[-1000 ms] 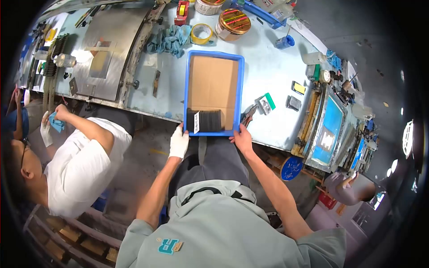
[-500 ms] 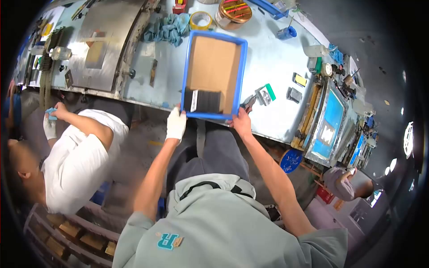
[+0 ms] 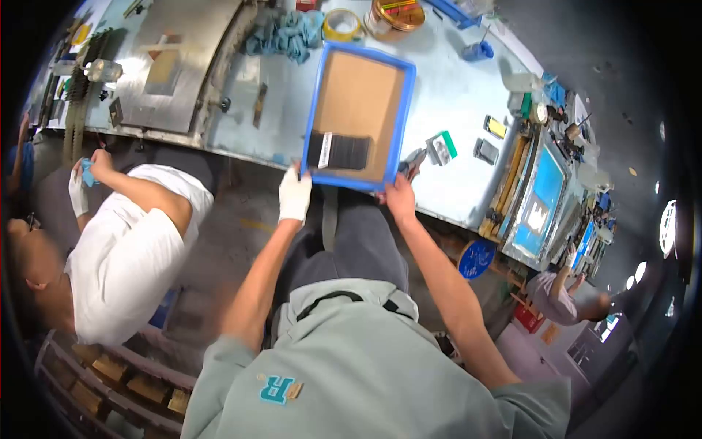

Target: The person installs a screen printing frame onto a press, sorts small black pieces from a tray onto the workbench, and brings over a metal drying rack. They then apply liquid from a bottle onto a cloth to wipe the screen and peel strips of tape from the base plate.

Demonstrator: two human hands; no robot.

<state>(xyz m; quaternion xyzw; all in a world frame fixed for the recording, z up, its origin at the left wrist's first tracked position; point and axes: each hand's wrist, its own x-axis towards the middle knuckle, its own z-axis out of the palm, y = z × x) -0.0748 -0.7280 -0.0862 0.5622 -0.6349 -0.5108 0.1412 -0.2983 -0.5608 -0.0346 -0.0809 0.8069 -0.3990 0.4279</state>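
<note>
A blue tray with a brown cardboard base lies at the bench's front edge, turned slightly. A row of thin black pieces with a white label stands in its near left part. My left hand, in a white glove, grips the tray's near left corner. Bare, my right hand holds the near right corner, with its fingertips partly hidden at the rim. Pliers with dark jaws lie just right of the tray, beside a green and clear box.
Blue cloths, yellow tape and a copper-coloured tin sit behind the tray. A blue-screened frame stands at the right. One co-worker is close on the left; another is at the far right.
The tray has tilted a little clockwise, with both hands still at its near corners. The view has shifted, and the bench items appear higher than in the earliest frame.
</note>
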